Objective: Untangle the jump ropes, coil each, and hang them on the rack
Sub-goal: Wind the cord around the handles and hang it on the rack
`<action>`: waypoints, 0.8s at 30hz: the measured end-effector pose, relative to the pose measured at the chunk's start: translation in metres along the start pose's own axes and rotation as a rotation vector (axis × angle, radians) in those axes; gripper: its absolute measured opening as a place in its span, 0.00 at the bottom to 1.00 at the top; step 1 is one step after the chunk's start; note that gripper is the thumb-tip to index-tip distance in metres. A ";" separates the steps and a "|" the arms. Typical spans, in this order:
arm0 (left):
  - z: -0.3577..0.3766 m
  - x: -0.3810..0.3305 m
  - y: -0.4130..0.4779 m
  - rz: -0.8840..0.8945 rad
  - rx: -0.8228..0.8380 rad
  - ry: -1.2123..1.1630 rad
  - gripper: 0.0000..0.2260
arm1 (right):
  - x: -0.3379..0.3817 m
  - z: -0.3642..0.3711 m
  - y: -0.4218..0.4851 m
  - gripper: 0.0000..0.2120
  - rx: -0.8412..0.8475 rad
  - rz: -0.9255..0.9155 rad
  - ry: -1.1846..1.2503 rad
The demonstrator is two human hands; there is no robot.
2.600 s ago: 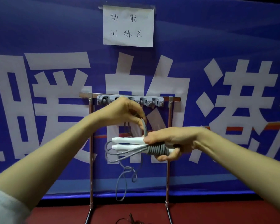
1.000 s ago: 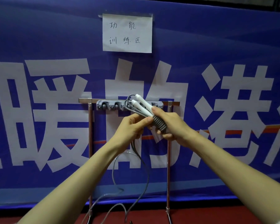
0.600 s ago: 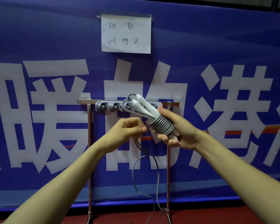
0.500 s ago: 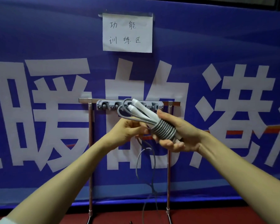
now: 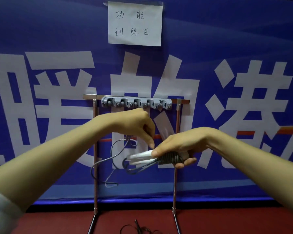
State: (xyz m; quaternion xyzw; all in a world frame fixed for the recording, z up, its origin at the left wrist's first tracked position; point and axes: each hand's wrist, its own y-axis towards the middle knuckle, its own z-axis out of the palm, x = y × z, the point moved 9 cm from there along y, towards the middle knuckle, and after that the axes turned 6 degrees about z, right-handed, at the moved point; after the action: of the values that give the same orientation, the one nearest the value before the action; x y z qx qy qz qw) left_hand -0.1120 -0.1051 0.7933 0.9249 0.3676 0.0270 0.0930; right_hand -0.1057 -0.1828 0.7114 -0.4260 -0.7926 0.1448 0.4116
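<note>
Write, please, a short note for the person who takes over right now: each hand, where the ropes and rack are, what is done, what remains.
Left hand: pinches the loose tail of grey cord, above the bundle.
Right hand: grips the two white handles, held about level, with the coil wound around them.
Rack: behind the hands, bundle not yet hung on it.
Dark tangle, probably the other rope: on the floor between the rack's legs.
Done: coil mostly wound.
Left: wind in the tail, hang the bundle, then coil and hang the dark tangle.
</note>
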 end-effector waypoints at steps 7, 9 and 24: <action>-0.012 0.027 -0.028 -0.240 -0.499 -0.447 0.05 | 0.030 -0.062 -0.025 0.17 -1.017 -0.055 -0.590; -0.002 0.036 -0.035 -0.340 -0.557 -0.837 0.07 | 0.037 -0.070 -0.038 0.18 -1.268 -0.047 -0.778; 0.045 0.020 -0.008 -0.382 -0.473 -1.841 0.08 | 0.054 -0.074 -0.077 0.23 -1.669 -0.290 -0.807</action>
State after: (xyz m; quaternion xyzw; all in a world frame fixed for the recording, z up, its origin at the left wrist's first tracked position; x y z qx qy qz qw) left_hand -0.0973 -0.0924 0.7470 0.4659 0.2802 -0.6500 0.5310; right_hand -0.1071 -0.1946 0.8306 -0.3982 -0.7682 -0.3865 -0.3191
